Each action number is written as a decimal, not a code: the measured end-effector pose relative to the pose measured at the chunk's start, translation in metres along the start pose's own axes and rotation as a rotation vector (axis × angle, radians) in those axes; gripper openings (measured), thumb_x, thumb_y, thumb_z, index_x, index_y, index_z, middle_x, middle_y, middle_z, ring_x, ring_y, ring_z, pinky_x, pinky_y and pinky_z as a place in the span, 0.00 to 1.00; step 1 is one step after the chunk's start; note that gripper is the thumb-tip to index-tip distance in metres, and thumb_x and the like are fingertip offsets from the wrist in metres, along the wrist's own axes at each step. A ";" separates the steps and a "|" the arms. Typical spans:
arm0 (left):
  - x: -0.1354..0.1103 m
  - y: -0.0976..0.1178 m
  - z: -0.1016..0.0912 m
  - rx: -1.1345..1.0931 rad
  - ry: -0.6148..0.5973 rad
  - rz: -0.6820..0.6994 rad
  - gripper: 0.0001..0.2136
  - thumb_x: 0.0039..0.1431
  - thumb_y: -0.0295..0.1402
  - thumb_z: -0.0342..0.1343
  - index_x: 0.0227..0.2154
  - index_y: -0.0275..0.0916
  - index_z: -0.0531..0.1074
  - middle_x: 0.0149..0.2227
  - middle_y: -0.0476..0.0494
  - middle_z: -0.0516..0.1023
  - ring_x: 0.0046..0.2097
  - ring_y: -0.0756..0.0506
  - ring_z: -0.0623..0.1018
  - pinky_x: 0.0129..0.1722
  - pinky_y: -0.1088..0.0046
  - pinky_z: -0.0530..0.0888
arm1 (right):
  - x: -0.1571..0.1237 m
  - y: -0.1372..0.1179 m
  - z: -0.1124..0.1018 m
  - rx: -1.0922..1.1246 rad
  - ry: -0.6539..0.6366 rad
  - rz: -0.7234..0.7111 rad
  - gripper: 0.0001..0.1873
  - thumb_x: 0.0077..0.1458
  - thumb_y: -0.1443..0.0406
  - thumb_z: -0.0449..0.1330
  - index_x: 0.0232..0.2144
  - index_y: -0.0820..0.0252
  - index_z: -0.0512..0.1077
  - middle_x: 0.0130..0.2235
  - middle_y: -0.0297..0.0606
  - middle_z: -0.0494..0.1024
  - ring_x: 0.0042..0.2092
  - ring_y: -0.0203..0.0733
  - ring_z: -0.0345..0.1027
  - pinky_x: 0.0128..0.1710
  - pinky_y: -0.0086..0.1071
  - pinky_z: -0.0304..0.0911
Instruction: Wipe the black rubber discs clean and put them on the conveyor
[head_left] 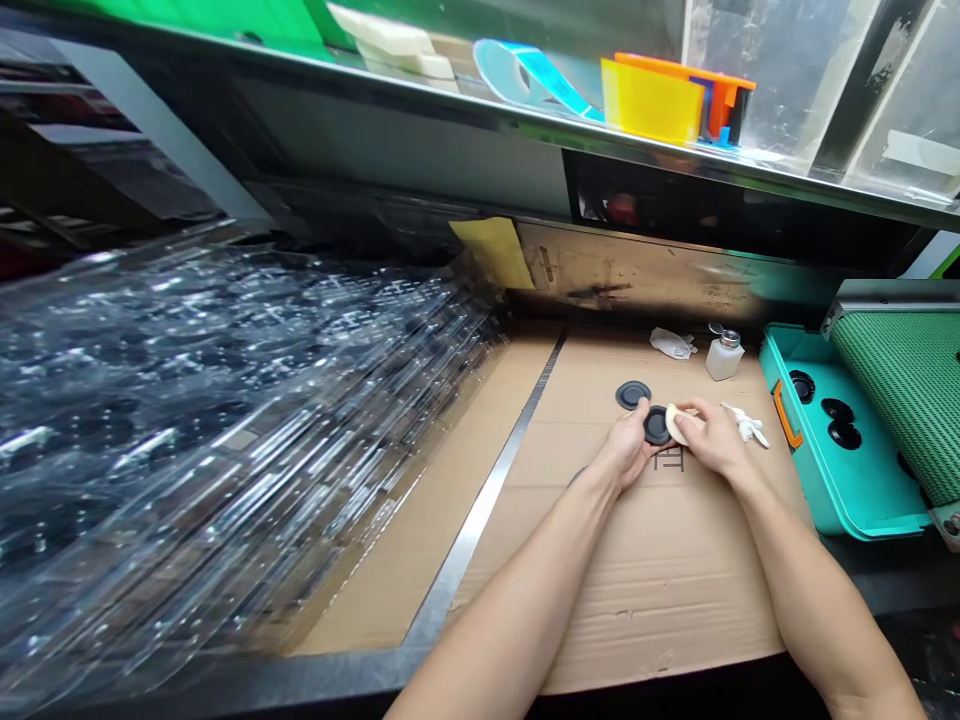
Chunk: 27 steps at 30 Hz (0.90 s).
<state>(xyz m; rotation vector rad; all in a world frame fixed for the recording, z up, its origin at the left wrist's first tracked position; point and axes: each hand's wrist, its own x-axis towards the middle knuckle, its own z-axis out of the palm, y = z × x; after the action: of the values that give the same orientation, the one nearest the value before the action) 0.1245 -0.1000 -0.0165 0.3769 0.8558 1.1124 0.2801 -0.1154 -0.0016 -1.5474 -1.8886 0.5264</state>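
Observation:
My left hand [627,442] is closed on the edge of a round black disc-shaped part [657,425], held just above the cardboard. In my right hand [712,436], a cream-coloured round pad [676,424] is pinched between thumb and fingers, with its edge against the disc or very close to it. A second round black part [633,394] lies on the cardboard [645,560] just beyond my left hand. To the right of my right hand lies a crumpled white cloth or tissue [746,424].
A white pump bottle [724,356] and a crumpled wipe [672,344] stand behind. On the right, a teal bin [832,500] holds several black round parts beside a green conveyor belt [907,380]. Stacked clear plastic trays [247,430] fill the left. Above runs a shelf with a yellow box [651,100].

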 end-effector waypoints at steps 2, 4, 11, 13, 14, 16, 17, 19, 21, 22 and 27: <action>-0.002 0.000 0.001 -0.008 0.012 0.000 0.16 0.74 0.34 0.46 0.35 0.31 0.74 0.33 0.35 0.82 0.34 0.45 0.83 0.40 0.65 0.82 | -0.002 -0.004 0.004 0.005 -0.019 -0.058 0.13 0.60 0.60 0.60 0.46 0.54 0.79 0.42 0.37 0.84 0.43 0.44 0.77 0.45 0.33 0.67; -0.003 -0.001 0.000 -0.014 0.008 -0.006 0.16 0.74 0.34 0.45 0.35 0.30 0.73 0.33 0.35 0.82 0.34 0.45 0.84 0.40 0.67 0.82 | -0.003 -0.007 0.007 0.003 -0.106 -0.100 0.12 0.60 0.61 0.60 0.45 0.52 0.79 0.42 0.35 0.84 0.44 0.44 0.77 0.44 0.32 0.67; 0.000 -0.005 -0.004 -0.048 0.038 -0.014 0.12 0.72 0.34 0.49 0.40 0.31 0.74 0.35 0.35 0.83 0.35 0.44 0.84 0.41 0.67 0.83 | -0.011 -0.025 0.023 -0.402 -0.024 0.079 0.22 0.69 0.54 0.51 0.61 0.51 0.68 0.43 0.46 0.83 0.41 0.53 0.78 0.41 0.39 0.65; -0.001 -0.006 -0.004 -0.072 0.030 -0.009 0.12 0.73 0.33 0.49 0.40 0.31 0.74 0.35 0.35 0.83 0.36 0.44 0.84 0.42 0.67 0.82 | -0.012 -0.029 0.029 -0.468 -0.034 0.092 0.23 0.71 0.53 0.49 0.62 0.51 0.66 0.44 0.47 0.83 0.40 0.52 0.78 0.41 0.39 0.65; -0.001 -0.006 -0.003 -0.069 0.030 -0.014 0.12 0.73 0.34 0.48 0.40 0.31 0.74 0.35 0.36 0.83 0.36 0.44 0.84 0.42 0.66 0.83 | -0.012 -0.031 0.031 -0.495 -0.013 0.124 0.23 0.71 0.53 0.47 0.62 0.52 0.65 0.45 0.49 0.82 0.41 0.52 0.78 0.41 0.39 0.65; -0.002 -0.006 -0.002 -0.059 0.040 -0.028 0.13 0.73 0.34 0.47 0.40 0.31 0.74 0.34 0.36 0.83 0.37 0.43 0.84 0.41 0.64 0.83 | -0.013 -0.033 0.035 -0.533 0.006 0.160 0.24 0.72 0.53 0.45 0.63 0.55 0.64 0.45 0.50 0.82 0.41 0.51 0.78 0.41 0.38 0.65; -0.002 -0.006 -0.001 -0.064 0.032 -0.034 0.14 0.73 0.34 0.47 0.39 0.32 0.74 0.34 0.35 0.83 0.37 0.43 0.85 0.42 0.64 0.83 | -0.013 -0.034 0.037 -0.543 -0.006 0.147 0.25 0.72 0.53 0.45 0.63 0.55 0.64 0.46 0.50 0.82 0.41 0.51 0.78 0.42 0.37 0.65; -0.001 -0.007 0.001 -0.085 0.008 -0.042 0.15 0.74 0.35 0.46 0.39 0.31 0.75 0.35 0.33 0.84 0.39 0.42 0.85 0.43 0.66 0.82 | -0.013 -0.033 0.038 -0.554 -0.043 0.109 0.25 0.72 0.52 0.45 0.64 0.53 0.63 0.47 0.48 0.82 0.42 0.50 0.78 0.42 0.37 0.65; -0.001 -0.007 0.003 -0.087 0.000 -0.034 0.15 0.74 0.35 0.46 0.39 0.31 0.75 0.36 0.33 0.84 0.40 0.42 0.85 0.43 0.66 0.82 | -0.009 -0.028 0.034 -0.552 -0.015 0.144 0.26 0.72 0.52 0.46 0.65 0.52 0.62 0.47 0.47 0.82 0.42 0.50 0.78 0.42 0.36 0.65; -0.001 -0.006 0.004 -0.075 -0.003 -0.031 0.15 0.74 0.35 0.46 0.39 0.31 0.74 0.36 0.33 0.84 0.39 0.42 0.85 0.42 0.66 0.82 | -0.006 -0.024 0.030 -0.535 0.028 0.186 0.25 0.72 0.51 0.46 0.65 0.52 0.62 0.47 0.46 0.82 0.43 0.51 0.78 0.42 0.36 0.65; -0.006 0.011 0.002 -0.078 -0.042 -0.018 0.19 0.74 0.39 0.42 0.40 0.30 0.73 0.38 0.28 0.82 0.39 0.40 0.84 0.34 0.67 0.81 | 0.003 -0.002 0.001 -0.348 0.228 0.285 0.22 0.72 0.52 0.46 0.59 0.54 0.66 0.46 0.44 0.82 0.46 0.51 0.77 0.43 0.35 0.62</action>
<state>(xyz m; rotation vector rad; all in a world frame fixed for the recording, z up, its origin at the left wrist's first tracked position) 0.1183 -0.1005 -0.0058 0.3262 0.7749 1.1140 0.2777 -0.1129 0.0001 -2.0262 -1.6557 0.1307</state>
